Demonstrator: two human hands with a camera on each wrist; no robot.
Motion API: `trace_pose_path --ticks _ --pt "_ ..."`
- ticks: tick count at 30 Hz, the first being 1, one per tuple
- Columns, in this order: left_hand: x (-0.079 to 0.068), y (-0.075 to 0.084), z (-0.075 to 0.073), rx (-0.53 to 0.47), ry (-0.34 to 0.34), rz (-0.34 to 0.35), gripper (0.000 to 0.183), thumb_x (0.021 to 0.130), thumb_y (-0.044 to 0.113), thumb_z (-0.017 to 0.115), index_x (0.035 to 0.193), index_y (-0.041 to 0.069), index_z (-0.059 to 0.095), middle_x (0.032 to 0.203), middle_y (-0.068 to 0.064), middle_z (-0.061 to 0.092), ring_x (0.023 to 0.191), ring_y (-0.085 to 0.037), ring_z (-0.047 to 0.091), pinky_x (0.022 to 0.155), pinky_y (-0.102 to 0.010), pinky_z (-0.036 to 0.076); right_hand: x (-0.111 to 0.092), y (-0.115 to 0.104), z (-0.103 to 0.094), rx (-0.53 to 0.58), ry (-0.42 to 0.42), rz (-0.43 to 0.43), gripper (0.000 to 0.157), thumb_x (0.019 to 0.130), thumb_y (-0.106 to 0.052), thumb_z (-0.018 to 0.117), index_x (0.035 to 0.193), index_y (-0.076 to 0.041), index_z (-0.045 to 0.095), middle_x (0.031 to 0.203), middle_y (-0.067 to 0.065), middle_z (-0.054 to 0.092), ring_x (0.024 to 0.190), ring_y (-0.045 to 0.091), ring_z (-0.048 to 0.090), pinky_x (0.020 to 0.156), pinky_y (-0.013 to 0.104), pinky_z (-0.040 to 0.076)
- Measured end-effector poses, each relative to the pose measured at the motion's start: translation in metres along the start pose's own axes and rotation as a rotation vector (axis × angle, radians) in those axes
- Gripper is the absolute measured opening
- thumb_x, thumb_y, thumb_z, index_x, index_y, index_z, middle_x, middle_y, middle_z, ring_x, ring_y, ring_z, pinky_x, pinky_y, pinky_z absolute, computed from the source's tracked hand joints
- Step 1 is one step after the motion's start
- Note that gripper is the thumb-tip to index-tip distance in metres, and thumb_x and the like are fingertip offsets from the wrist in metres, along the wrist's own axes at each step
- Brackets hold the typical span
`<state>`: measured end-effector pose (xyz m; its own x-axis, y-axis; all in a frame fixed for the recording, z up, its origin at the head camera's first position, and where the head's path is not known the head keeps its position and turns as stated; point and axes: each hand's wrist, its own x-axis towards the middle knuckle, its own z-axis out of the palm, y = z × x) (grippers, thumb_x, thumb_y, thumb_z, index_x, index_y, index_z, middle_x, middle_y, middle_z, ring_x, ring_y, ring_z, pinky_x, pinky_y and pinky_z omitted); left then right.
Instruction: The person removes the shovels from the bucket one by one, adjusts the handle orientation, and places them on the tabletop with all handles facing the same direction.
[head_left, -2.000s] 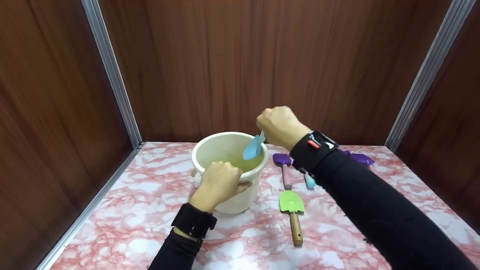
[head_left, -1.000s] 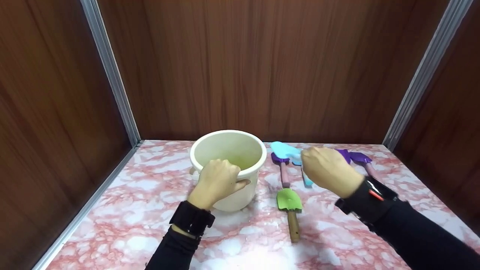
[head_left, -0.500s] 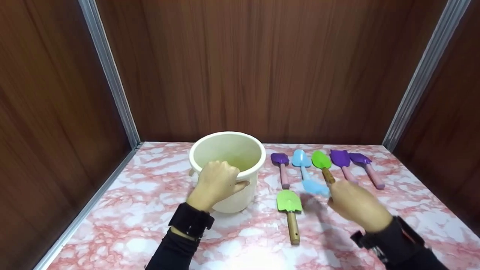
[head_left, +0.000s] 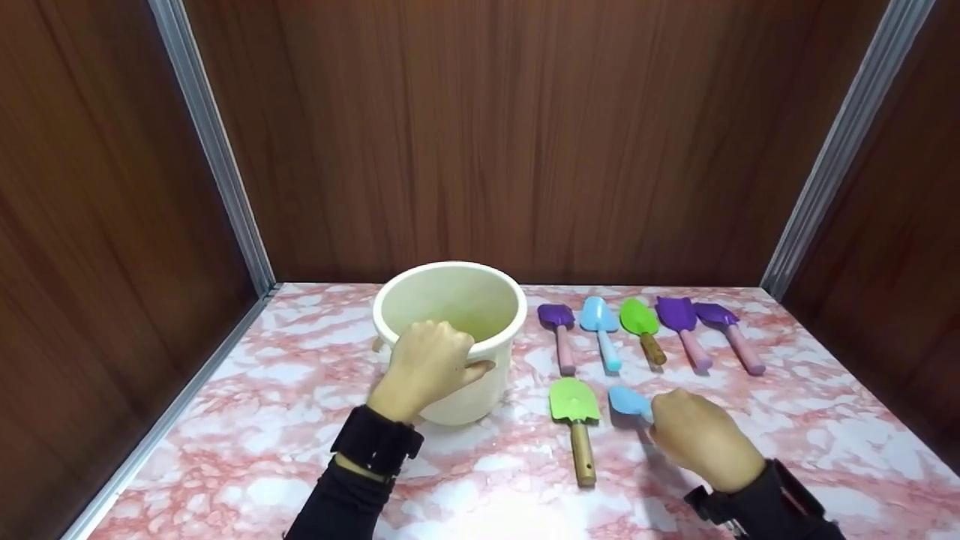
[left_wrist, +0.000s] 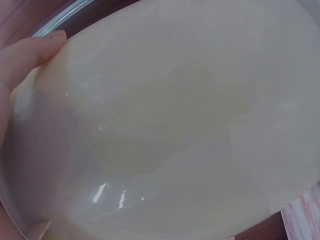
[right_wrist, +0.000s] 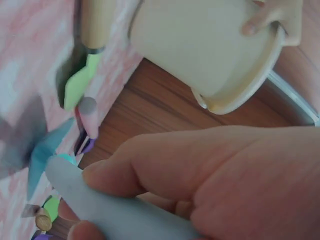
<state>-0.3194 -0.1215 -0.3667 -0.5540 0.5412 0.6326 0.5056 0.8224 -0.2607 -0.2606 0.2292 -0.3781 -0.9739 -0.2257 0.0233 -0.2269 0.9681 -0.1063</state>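
Note:
My left hand (head_left: 430,360) grips the near rim of a cream bucket (head_left: 469,401), thumb outside along the wall. Yellowish liquid (head_left: 480,321) shows inside it, and the left wrist view looks into the bucket's interior (left_wrist: 190,115). My right hand (head_left: 701,435) holds a light blue hand trowel (head_left: 628,401) by its pale blue handle (right_wrist: 110,210), fingers curled round it. The blue blade (right_wrist: 47,150) is low over the marbled tabletop, pointing left. Just left of it lies a light green trowel (head_left: 574,401) with a wooden handle.
Behind lies a row of trowels: a purple one (head_left: 556,315), a light blue one (head_left: 598,315), a green one (head_left: 640,318) and two more purple ones (head_left: 679,313) at the right. Brown wood-grain panels (head_left: 480,142) wall the marbled table (head_left: 247,457) at back and sides.
My right hand has brought the light blue trowel out from over the bucket, to the right and down to the near table beside the light green trowel. The left hand stays on the rim.

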Motion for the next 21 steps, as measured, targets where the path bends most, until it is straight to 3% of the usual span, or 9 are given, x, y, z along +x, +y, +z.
trace_pose_path --ticks 5,10,15,21 --pt "0.0 0.0 -0.001 -0.014 -0.003 0.0 0.056 0.086 0.056 0.083 0.057 0.017 0.057 0.053 0.006 0.037 0.047 -0.016 0.039 0.043 -0.038 0.042 0.002 -0.004 0.008 -0.012 -0.001 0.023 0.013 0.091 -0.009 0.073 0.082 0.001 0.068 0.077 0.014 0.066 0.067 0.028 0.066 0.059 0.051 0.055" --pt "-0.002 0.0 -0.001 0.012 0.012 0.004 0.057 0.085 0.057 0.084 0.056 0.017 0.056 0.053 0.006 0.035 0.045 -0.017 0.041 0.042 -0.038 0.043 0.005 -0.005 0.012 0.008 -0.097 0.034 0.017 0.094 -0.015 0.069 0.087 0.0 0.068 0.085 0.018 0.067 0.074 0.029 0.067 0.062 0.051 0.054" --pt "-0.002 0.0 -0.001 0.012 0.01 0.005 0.057 0.086 0.057 0.083 0.056 0.017 0.056 0.054 0.006 0.035 0.046 -0.016 0.038 0.042 -0.038 0.043 0.006 -0.005 0.016 0.079 -0.165 0.045 0.023 0.094 -0.013 0.069 0.074 -0.009 0.059 0.078 0.01 0.061 0.067 0.022 0.061 0.059 0.04 0.049" --pt "-0.002 -0.001 0.0 0.0 0.005 0.001 0.057 0.086 0.056 0.083 0.056 0.016 0.056 0.053 0.006 0.035 0.047 -0.015 0.038 0.042 -0.038 0.042 0.005 -0.006 0.022 0.137 -0.165 0.036 0.029 0.087 -0.009 0.074 0.067 -0.012 0.054 0.072 0.005 0.054 0.061 0.018 0.056 0.058 0.035 0.044"
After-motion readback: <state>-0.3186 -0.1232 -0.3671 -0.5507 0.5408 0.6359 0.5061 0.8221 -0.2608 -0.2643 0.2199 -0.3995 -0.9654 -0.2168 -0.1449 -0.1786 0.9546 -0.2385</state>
